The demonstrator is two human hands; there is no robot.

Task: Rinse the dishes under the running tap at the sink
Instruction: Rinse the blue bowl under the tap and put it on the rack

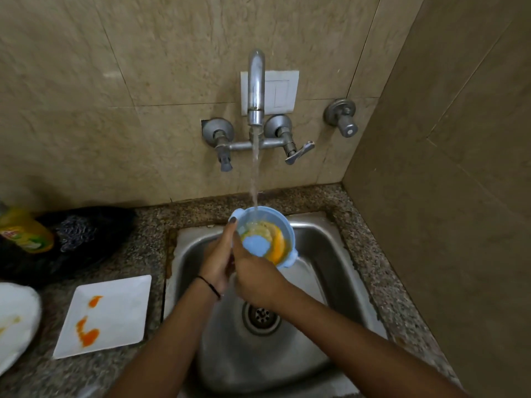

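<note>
A light blue bowl with orange and yellow residue inside is held tilted over the steel sink, under the stream from the wall tap. My left hand grips the bowl's left rim, the thumb over one small handle. My right hand holds the bowl from the near side, fingers reaching inside it; how they lie is partly hidden. Water runs into the bowl.
A white square plate with orange smears lies on the granite counter left of the sink. Another white dish shows at the left edge. A yellow dish-soap bottle and a dark scrubber sit behind. A wall stands close on the right.
</note>
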